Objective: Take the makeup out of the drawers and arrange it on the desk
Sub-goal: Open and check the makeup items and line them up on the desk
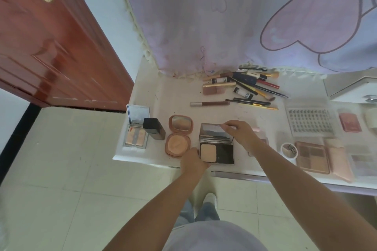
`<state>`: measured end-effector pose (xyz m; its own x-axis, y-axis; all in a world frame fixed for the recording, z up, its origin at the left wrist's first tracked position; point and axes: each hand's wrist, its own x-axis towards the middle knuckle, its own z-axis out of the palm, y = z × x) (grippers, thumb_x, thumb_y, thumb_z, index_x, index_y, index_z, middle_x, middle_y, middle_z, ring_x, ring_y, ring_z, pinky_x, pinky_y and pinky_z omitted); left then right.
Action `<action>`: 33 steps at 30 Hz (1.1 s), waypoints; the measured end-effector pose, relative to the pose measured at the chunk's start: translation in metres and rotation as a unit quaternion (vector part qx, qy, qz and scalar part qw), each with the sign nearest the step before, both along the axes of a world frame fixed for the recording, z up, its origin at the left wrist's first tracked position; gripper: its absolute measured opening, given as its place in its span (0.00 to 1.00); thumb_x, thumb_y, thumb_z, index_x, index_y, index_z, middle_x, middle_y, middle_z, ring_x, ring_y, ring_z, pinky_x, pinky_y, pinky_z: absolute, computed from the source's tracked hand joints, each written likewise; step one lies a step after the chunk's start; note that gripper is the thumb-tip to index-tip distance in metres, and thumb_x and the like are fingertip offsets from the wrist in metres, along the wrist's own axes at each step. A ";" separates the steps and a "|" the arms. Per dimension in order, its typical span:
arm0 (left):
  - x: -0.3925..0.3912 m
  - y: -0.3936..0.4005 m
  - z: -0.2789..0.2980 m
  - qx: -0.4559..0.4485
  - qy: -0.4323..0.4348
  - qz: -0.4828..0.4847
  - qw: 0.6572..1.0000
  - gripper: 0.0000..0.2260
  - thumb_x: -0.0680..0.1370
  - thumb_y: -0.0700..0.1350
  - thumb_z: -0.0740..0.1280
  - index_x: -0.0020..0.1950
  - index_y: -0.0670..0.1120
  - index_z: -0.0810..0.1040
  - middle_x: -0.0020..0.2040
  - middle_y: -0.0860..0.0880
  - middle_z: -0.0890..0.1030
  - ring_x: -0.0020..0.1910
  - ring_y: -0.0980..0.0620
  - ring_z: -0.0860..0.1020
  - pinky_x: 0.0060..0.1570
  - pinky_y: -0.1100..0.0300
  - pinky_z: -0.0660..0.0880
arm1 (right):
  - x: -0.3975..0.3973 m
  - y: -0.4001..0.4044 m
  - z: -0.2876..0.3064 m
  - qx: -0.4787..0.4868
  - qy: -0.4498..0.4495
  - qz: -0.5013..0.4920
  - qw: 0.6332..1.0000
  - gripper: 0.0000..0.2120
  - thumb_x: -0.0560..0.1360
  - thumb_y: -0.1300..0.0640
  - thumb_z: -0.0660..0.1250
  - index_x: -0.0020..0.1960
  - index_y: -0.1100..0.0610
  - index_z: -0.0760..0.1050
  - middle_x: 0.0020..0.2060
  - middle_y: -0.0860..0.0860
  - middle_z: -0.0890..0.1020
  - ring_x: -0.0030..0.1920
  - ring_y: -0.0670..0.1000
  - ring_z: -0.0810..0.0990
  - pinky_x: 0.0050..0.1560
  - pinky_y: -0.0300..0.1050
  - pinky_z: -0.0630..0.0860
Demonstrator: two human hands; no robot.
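- Both of my hands are on one open rectangular black powder compact [216,146] that lies at the front edge of the white desk [175,96].
- My left hand [192,162] grips the compact's near left corner, with the thumb on its top face beside the beige powder pan; the other fingers are hidden under the edge.
- My right hand [241,135] pinches the far right corner of the raised mirrored lid with its fingertips.
- The compact's hinge runs left to right, so the lid stands on the far side and the base lies nearer to me. The left hand is closer to the base, and the right is closer to the lid.
- I judge that any nudge to line it up would slide it along the desk edge, with both hands sharing the push.
- Just left of it lies an open round peach powder compact [178,135], close but apart.
- Right of my forearm sits a small white round jar [288,150], and beyond it a brown eyeshadow palette [312,157].
- Brushes and pencils [253,85] lie in a loose heap at the back.
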<state>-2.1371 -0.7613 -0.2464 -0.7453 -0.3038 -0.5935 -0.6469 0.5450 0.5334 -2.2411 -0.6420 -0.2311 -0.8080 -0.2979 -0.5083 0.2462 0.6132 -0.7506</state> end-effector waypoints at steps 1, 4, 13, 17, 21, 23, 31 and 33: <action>-0.002 0.000 0.001 -0.016 -0.016 -0.022 0.999 0.15 0.72 0.46 0.70 0.55 0.39 0.76 0.55 0.43 0.80 0.55 0.47 0.78 0.43 0.63 0.70 | 0.000 0.000 0.000 -0.001 0.002 -0.003 1.000 0.13 0.77 0.57 0.61 0.58 0.63 0.76 0.52 0.55 0.78 0.51 0.50 0.71 0.53 0.40 0.65; -0.009 0.001 0.002 -0.054 -0.041 -0.085 0.994 0.15 0.73 0.47 0.69 0.57 0.40 0.76 0.56 0.43 0.79 0.56 0.47 0.78 0.48 0.60 0.73 | -0.002 0.000 -0.002 -0.005 0.002 -0.014 1.000 0.13 0.77 0.58 0.61 0.58 0.63 0.75 0.54 0.57 0.78 0.52 0.51 0.72 0.54 0.40 0.65; -0.015 0.002 -0.004 -0.166 -0.054 -0.190 0.966 0.13 0.78 0.45 0.62 0.61 0.43 0.73 0.59 0.46 0.78 0.58 0.48 0.77 0.53 0.61 0.74 | -0.006 -0.002 -0.009 0.012 0.005 -0.015 1.000 0.13 0.78 0.56 0.61 0.57 0.62 0.76 0.55 0.57 0.78 0.52 0.51 0.73 0.53 0.40 0.65; -0.013 0.000 -0.005 -0.162 -0.044 -0.182 0.969 0.12 0.78 0.47 0.63 0.59 0.43 0.74 0.57 0.46 0.79 0.56 0.48 0.78 0.51 0.60 0.74 | -0.007 -0.003 -0.007 0.071 0.023 0.056 0.996 0.16 0.80 0.54 0.53 0.63 0.62 0.70 0.60 0.57 0.76 0.59 0.54 0.72 0.60 0.42 0.66; -0.009 -0.002 -0.007 -0.154 -0.033 -0.168 0.973 0.13 0.78 0.49 0.62 0.57 0.43 0.75 0.54 0.46 0.80 0.54 0.48 0.78 0.50 0.59 0.75 | -0.011 0.009 0.001 0.093 0.072 0.069 0.991 0.18 0.82 0.56 0.48 0.66 0.62 0.67 0.61 0.58 0.75 0.62 0.56 0.72 0.63 0.43 0.65; -0.007 -0.003 -0.008 -0.151 -0.025 -0.167 0.974 0.13 0.78 0.50 0.62 0.57 0.44 0.75 0.54 0.46 0.80 0.54 0.48 0.79 0.50 0.60 0.75 | -0.016 0.025 0.003 0.113 0.131 0.034 0.984 0.16 0.81 0.58 0.51 0.63 0.64 0.70 0.57 0.60 0.78 0.59 0.57 0.74 0.61 0.44 0.67; -0.001 -0.006 -0.006 -0.145 -0.010 -0.169 0.975 0.12 0.79 0.50 0.60 0.57 0.44 0.74 0.54 0.47 0.80 0.53 0.49 0.79 0.49 0.61 0.75 | -0.019 0.071 -0.025 0.279 0.164 0.115 0.939 0.17 0.75 0.60 0.63 0.64 0.60 0.72 0.60 0.59 0.74 0.62 0.59 0.71 0.63 0.47 0.67; 0.001 -0.005 -0.005 -0.139 -0.009 -0.166 0.976 0.12 0.79 0.50 0.60 0.57 0.44 0.74 0.53 0.47 0.79 0.53 0.50 0.78 0.49 0.63 0.74 | -0.017 0.069 -0.028 0.267 0.183 0.098 0.941 0.15 0.75 0.61 0.63 0.61 0.61 0.75 0.58 0.60 0.75 0.59 0.60 0.72 0.61 0.47 0.68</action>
